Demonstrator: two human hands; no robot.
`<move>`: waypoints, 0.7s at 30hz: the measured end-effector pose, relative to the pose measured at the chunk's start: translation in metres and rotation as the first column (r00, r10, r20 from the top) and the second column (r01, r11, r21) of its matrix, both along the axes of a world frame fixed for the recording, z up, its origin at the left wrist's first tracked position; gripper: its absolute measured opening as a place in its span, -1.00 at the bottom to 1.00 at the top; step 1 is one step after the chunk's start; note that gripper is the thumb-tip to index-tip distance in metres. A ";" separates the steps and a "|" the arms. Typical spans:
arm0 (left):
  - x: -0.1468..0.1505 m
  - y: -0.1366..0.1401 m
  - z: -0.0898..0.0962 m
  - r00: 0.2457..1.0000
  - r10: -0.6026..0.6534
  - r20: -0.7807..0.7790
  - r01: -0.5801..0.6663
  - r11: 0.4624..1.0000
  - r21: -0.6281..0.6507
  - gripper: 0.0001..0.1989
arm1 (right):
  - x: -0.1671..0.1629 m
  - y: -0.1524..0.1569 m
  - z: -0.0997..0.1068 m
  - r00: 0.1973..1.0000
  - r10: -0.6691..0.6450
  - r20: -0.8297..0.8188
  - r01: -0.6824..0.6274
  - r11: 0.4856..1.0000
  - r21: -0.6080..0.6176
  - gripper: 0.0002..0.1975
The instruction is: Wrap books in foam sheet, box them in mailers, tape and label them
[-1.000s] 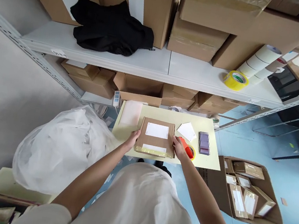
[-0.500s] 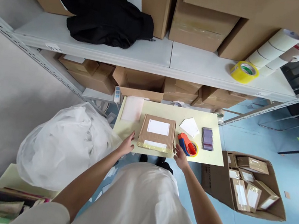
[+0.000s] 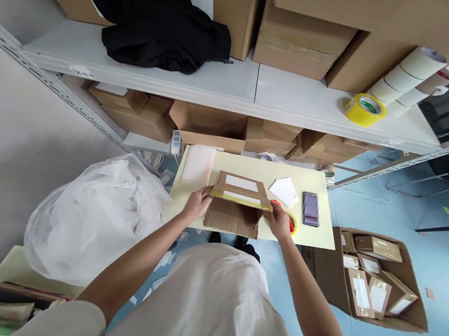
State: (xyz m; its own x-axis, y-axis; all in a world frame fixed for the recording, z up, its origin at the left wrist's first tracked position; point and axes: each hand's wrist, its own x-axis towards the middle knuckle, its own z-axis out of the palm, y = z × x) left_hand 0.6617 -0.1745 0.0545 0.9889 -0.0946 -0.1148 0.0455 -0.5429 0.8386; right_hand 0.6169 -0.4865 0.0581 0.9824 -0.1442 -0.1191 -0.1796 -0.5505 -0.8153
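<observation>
A small brown cardboard box stands on the pale table with its front side open and its lid tilted up. Two white labels lie on the lid, and yellowish tape runs along its front edge. My left hand grips the lid's front left corner. At the front right corner my right hand pinches the same lid. Partly hidden behind my right hand is an orange tape dispenser with a yellow-edged roll. What lies inside the box is in shadow.
White cards and a phone lie on the table's right side. A large carton of small boxes stands on the floor at right. At left is a bulky white plastic bag. A shelf crosses behind the table.
Both hands have moved inward and taken hold of the lid's front corners. The lid, flat before, has swung up at the front and the box's inside shows.
</observation>
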 end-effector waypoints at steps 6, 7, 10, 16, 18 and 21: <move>0.040 -0.001 0.013 0.953 0.066 -0.294 -0.080 0.996 -0.036 -0.80 | 0.034 -0.007 0.023 0.966 -0.106 -0.237 0.173 0.943 0.285 -0.63; 0.042 -0.002 0.009 0.950 0.068 -0.304 -0.086 0.995 -0.044 -0.80 | 0.037 -0.007 0.022 0.958 -0.114 -0.261 0.196 0.929 0.313 -0.64; 0.041 -0.008 -0.003 0.942 0.107 -0.317 -0.129 0.990 -0.049 -0.77 | 0.039 -0.007 0.018 0.953 -0.127 -0.276 0.216 0.922 0.322 -0.63; 0.025 -0.006 0.013 0.967 0.248 -0.053 -0.242 0.965 0.100 -0.31 | 0.027 -0.009 0.040 0.984 -0.130 0.122 0.148 0.977 -0.156 -0.45; 0.022 -0.010 0.030 0.970 0.175 0.167 -0.207 0.958 0.200 -0.26 | 0.025 0.003 0.060 0.973 0.013 0.232 0.064 0.945 -0.321 -0.55; 0.019 -0.025 0.052 0.951 -0.149 0.272 0.053 0.942 0.332 -0.53 | 0.024 0.038 0.081 0.937 0.339 0.086 -0.272 0.861 -0.429 -0.67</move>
